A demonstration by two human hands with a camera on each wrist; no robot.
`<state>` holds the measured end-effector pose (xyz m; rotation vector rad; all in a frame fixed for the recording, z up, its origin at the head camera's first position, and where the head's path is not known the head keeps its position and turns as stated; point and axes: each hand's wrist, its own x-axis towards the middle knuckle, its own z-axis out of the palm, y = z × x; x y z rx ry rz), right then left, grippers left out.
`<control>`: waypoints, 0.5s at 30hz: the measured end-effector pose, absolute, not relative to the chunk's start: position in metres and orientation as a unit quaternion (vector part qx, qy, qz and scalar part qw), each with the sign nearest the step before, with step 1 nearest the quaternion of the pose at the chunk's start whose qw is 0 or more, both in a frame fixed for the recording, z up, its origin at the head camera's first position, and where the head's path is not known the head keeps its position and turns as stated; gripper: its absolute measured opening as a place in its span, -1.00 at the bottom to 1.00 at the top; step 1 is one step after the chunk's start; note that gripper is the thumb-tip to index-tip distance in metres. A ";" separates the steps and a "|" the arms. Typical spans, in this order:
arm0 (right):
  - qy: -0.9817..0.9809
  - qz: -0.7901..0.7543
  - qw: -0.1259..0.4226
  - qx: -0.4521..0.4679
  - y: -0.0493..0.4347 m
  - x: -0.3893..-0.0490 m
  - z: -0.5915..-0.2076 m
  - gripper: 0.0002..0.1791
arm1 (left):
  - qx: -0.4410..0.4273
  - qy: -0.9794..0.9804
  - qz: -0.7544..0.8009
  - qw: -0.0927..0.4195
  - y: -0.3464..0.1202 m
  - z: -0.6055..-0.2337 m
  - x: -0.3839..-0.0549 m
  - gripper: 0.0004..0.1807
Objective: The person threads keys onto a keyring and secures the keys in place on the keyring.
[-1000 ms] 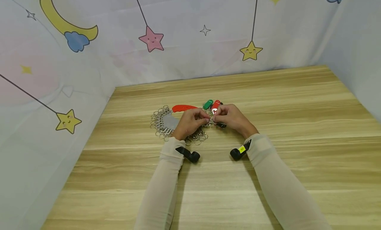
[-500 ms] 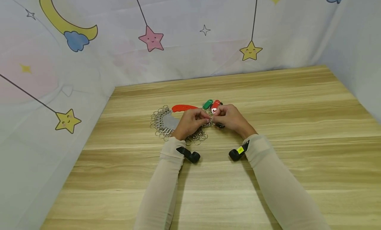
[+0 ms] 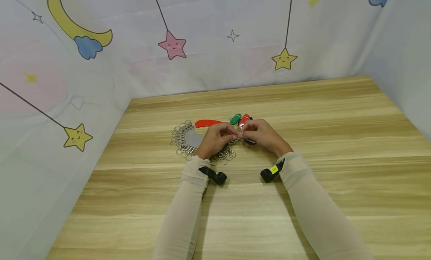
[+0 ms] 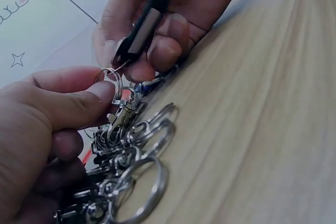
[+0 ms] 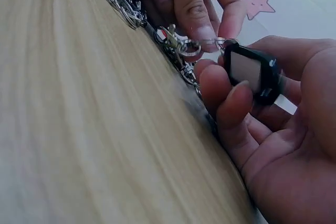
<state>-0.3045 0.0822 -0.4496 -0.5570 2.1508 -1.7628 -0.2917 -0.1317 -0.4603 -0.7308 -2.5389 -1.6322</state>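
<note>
My left hand [image 3: 217, 137] pinches a metal split ring [image 4: 119, 88] between thumb and index finger. A swivel clasp [image 4: 122, 114] hangs at that ring. My right hand [image 3: 264, 134] holds a black key tag [image 5: 247, 69] with a pale label window, its fingers curled around it. In the left wrist view, the tag's thin wire loop [image 4: 123, 66] meets the split ring at the left fingertips. Just beyond the hands lie a green key tag [image 3: 235, 119] and a red key tag [image 3: 244, 119]. Part of the black tag is hidden by fingers.
Many clasps with split rings [image 3: 182, 142] fan around a grey flat piece [image 3: 193, 137] under and left of the left hand. A red handle-shaped piece [image 3: 207, 123] lies behind it. All rest on a wood-grain table [image 3: 242, 215], with a printed cloth [image 3: 215, 65] behind.
Both hands stay in nearly the same place, fingertips together at the ring. The right hand and wrist shift very slightly; the head view tilts a little.
</note>
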 end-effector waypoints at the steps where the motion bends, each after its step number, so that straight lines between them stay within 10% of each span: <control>1: 0.750 -0.614 0.156 -0.191 0.083 -0.304 -0.449 -0.89 | -0.232 -0.817 -0.527 0.018 -0.132 -0.460 -0.291 -0.90; 15: 0.735 -0.614 0.162 -0.236 0.084 -0.305 -0.453 -0.77 | -0.185 -0.820 -0.542 0.021 -0.132 -0.458 -0.289 -0.94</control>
